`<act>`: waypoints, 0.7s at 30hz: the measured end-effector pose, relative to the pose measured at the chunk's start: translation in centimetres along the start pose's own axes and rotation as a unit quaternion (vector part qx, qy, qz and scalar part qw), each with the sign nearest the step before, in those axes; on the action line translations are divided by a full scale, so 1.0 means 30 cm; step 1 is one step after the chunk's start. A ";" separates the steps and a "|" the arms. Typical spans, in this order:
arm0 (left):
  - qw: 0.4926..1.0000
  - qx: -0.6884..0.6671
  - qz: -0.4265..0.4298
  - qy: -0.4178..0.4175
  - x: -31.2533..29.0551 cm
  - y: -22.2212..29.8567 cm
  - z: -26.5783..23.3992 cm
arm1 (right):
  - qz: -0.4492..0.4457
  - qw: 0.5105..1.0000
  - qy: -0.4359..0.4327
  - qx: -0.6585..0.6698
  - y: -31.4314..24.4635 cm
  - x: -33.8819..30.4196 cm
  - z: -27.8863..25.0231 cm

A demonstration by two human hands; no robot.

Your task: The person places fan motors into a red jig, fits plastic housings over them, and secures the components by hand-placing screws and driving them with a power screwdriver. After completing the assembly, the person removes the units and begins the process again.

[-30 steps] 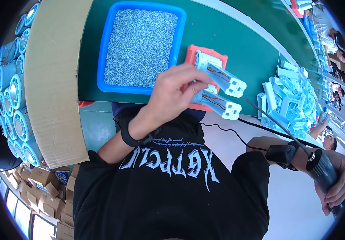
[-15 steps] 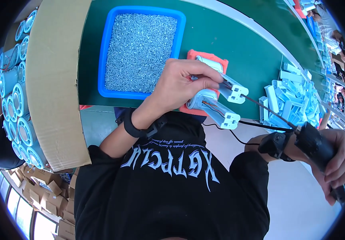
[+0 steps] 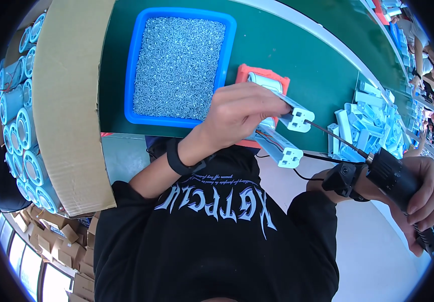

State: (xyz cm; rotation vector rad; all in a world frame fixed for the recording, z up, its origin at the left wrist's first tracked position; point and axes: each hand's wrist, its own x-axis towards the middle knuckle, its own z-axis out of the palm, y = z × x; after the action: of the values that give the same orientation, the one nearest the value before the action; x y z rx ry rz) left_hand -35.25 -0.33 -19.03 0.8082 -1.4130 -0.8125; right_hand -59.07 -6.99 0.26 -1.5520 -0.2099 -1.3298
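My left hand (image 3: pixel 239 111) is closed, its fingers and thumb gripping the far white plastic handle (image 3: pixel 299 121) of a round-bodied device. The hand hides part of that handle and its body. My right hand (image 3: pixel 425 199) is wrapped round a black electric screwdriver (image 3: pixel 390 173). Its long thin bit reaches left, and the tip meets the end face of the far handle. Beside it, nearer me, a second white handle (image 3: pixel 279 147) juts out with orange and dark wires along its open channel. Both devices rest on a red-orange foam pad (image 3: pixel 247 71).
A blue tray (image 3: pixel 130 75) full of small silver screws stands on the green table (image 3: pixel 307 65). White plastic parts (image 3: pixel 363 121) are piled at the right. A cardboard box (image 3: pixel 68 100) with stacked round white units (image 3: pixel 25 123) is at the left. People work at the far right.
My left hand has shifted slightly right along the handle, its fingers now curled lower over it. The screwdriver has moved slightly left and up, its bit still at the handle's end.
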 end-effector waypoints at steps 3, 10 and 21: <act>0.986 0.096 0.131 0.050 0.018 0.018 -0.038 | 0.050 0.995 -0.082 -0.019 0.018 0.011 0.008; 0.885 0.400 -0.191 -0.139 -0.042 0.028 -0.234 | 0.122 0.969 -0.210 -0.053 0.091 0.011 0.038; 0.917 0.329 -0.187 -0.131 -0.049 -0.020 -0.257 | 0.154 0.962 -0.210 -0.082 0.133 0.012 0.049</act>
State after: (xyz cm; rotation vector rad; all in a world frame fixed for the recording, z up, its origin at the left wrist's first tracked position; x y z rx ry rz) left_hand -27.53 0.64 -20.30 1.5690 -1.8371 -0.7476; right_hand -55.28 -7.82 -1.50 -1.9113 -0.1142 -0.7826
